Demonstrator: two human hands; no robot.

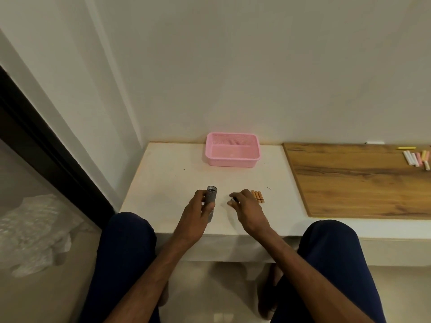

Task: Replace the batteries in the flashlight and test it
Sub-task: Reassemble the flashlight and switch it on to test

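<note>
The grey flashlight [211, 201] is held upright-to-tilted in the left hand [196, 213], above the front part of the white bench [163, 183], near its front edge and left of its middle. Its open, threaded end is turned up and away from the person, and the inside is seen as a dark hole; the lower end is hidden behind the palm. The fingers of the left hand are wrapped around the barrel and clamped on it, the thumb lying along its near side. Just to the right, the right hand [245, 206] is held low over the bench, fingers curled together around a small dark part [234, 200] with a metallic glint; what that part is cannot be told, since most of it is covered. Beside the right hand, touching or nearly touching its far side, a short row of orange batteries [258, 196] is laid side by side on the bench. Toward the back edge, against the wall, a pink plastic basket [232, 159] is set, with nothing seen in it. To the right, a wooden board [349, 178] is laid over the bench, and near its far right corner several chalk sticks [417, 157] in white, pink and yellow are gathered. The person's knees in dark trousers are seen at either side of the front edge.
</note>
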